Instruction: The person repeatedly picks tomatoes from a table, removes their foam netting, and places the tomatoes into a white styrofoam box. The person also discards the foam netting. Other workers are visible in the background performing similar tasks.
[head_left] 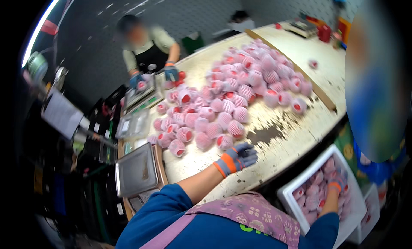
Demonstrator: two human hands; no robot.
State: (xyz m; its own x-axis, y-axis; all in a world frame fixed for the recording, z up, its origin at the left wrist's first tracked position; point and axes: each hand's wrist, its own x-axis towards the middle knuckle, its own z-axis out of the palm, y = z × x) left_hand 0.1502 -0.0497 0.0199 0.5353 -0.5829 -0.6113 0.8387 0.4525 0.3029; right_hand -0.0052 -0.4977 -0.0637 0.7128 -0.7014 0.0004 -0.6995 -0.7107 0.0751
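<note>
My left hand [239, 157], in a grey and orange work glove, rests palm down over the worn edge of the white table [270, 162], fingers apart and nothing seen in it. Just beyond it lies a large heap of round red fruits in pink foam nets [214, 129]. My right hand [336, 181], gloved alike, reaches into a white foam box [285, 192] at my right, among many netted fruits [311, 202]. Its fingers are blurred and partly hidden, so whether it grips a fruit does not show.
A weighing scale with a metal tray [136, 170] stands at the table's left edge, clear plastic trays [133, 123] beyond it. Across the table a co-worker [151, 50] in gloves handles fruit at another scale [141, 96]. A wooden strip [293, 70] borders the heap. Another scale [299, 27] sits far right.
</note>
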